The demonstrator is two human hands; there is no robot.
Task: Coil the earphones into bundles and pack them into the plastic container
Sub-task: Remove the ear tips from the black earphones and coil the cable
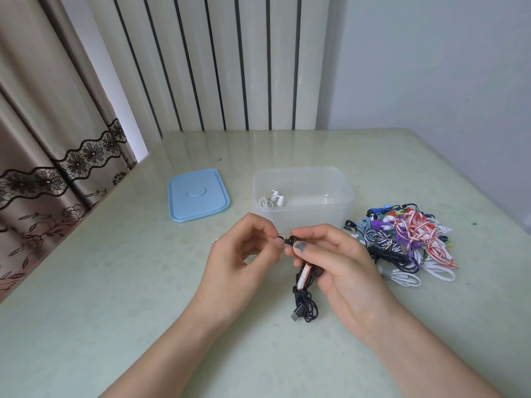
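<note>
- Centrally, both forearms reach in from the near edge and meet low over the table (120,282), palms turned toward each other
- The left hand (244,254) curls its fingers, thumb and forefinger pinching a small black earbud tip at the gap between the hands
- The right hand (336,259) grips the black earphones (305,300): thumb, its nail smudged blue, presses the other bud, and the curled fingers hold the cable together with a small white and red piece
- Below the right hand the black cable hangs in a loose bundle of loops, its plug resting on the tabletop
- Just beyond the hands stands the plastic container (339,208), translucent, rectangular with rounded corners, open on top; a coiled white pair of earphones (271,199) lies in its left end
- Beyond the left hand lies a pale blue lid (198,195), flat and apart from the container
- Right of the right hand sits a tangled pile of earphones (408,242), striped, purple, white and black
- Bare, glossy pale green tabletop spreads left of the left hand and toward the near edge
</note>
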